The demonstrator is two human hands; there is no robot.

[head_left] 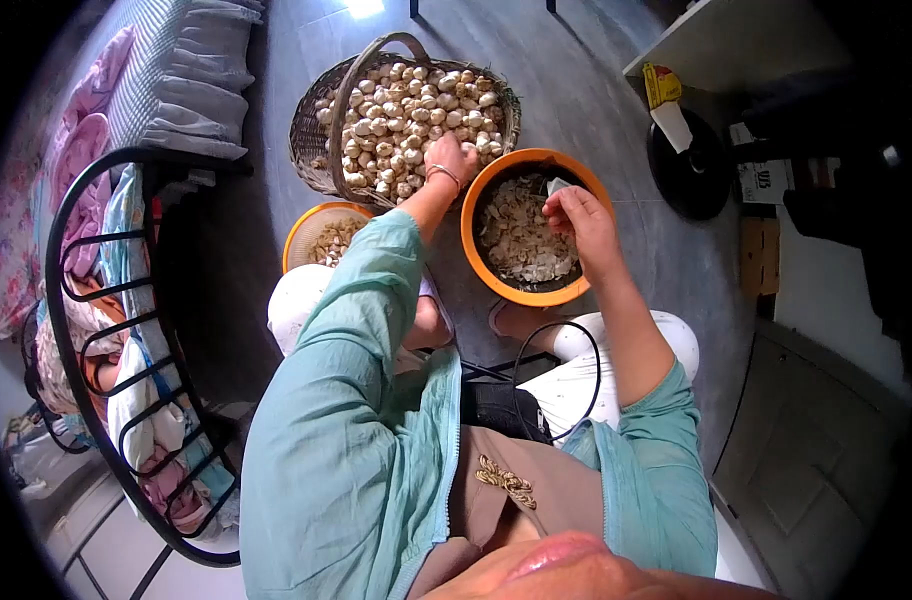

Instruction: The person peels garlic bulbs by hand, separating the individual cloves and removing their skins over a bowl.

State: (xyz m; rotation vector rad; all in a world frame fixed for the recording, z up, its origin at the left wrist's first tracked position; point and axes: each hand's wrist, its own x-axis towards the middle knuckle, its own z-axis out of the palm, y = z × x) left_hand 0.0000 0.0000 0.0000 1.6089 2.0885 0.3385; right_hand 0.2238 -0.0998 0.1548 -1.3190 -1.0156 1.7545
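My left hand (451,158) reaches into the wicker basket (304,130) and rests among whole garlic bulbs (388,118); its fingertips are hidden, so its grip is unclear. Over the orange-rimmed basin (473,250), my right hand (582,222) is closed in a pinch, with a small pale or shiny flat piece (557,186) at its fingertips that is too small to name. Dry garlic skins (526,235) lie inside this basin. A smaller orange-rimmed basket (296,240), partly covered by my left sleeve, holds loose garlic cloves (334,241).
On the left stands a black metal frame (61,250) with cloths and clothing behind it. A round black base (688,180) stands on the grey tiled floor (616,100) at right, near a cardboard box (760,255). A black cable loop (597,370) lies over my legs.
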